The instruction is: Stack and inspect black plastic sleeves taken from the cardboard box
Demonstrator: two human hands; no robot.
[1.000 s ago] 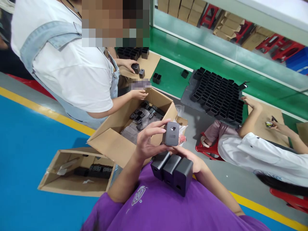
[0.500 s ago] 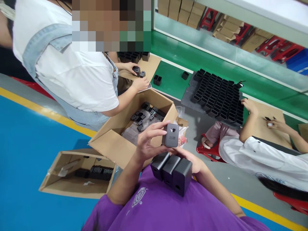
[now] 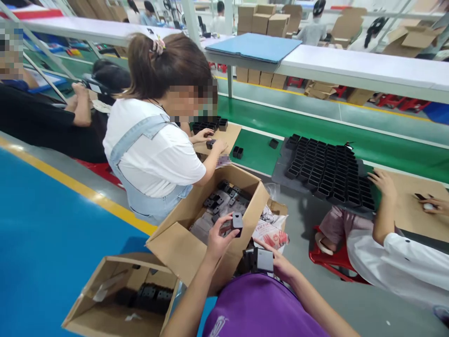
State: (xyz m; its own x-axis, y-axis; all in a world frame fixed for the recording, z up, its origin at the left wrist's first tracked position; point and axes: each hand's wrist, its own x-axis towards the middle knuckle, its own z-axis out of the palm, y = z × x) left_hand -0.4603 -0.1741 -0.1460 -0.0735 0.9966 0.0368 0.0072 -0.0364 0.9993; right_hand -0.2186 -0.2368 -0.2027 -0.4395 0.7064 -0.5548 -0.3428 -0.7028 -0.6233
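My left hand (image 3: pixel 218 239) pinches one small black plastic housing (image 3: pixel 237 221) by its sides, with a cut-out showing in its upper face. It hovers over the near right part of a large open carton (image 3: pixel 257 199). Close to my purple shirt, my right hand (image 3: pixel 283 267) grips black plastic housings (image 3: pixel 264 260) side by side; their exact number is partly hidden. Loose black housings (image 3: pixel 214 202) lie among clear plastic bags inside the large carton.
A second open carton (image 3: pixel 82 306) with black housings stands on the floor at lower left. A co-worker (image 3: pixel 157 154) handles black pieces at the green bench (image 3: pixel 256 157). Rows of black housings (image 3: pixel 326 168) cover a dark board. Another person (image 3: pixel 386 252) sits at right.
My view has tilted up, bringing the shelf and far workers into sight. My left hand with its housing has moved away from the housings in my right hand, toward the large carton.
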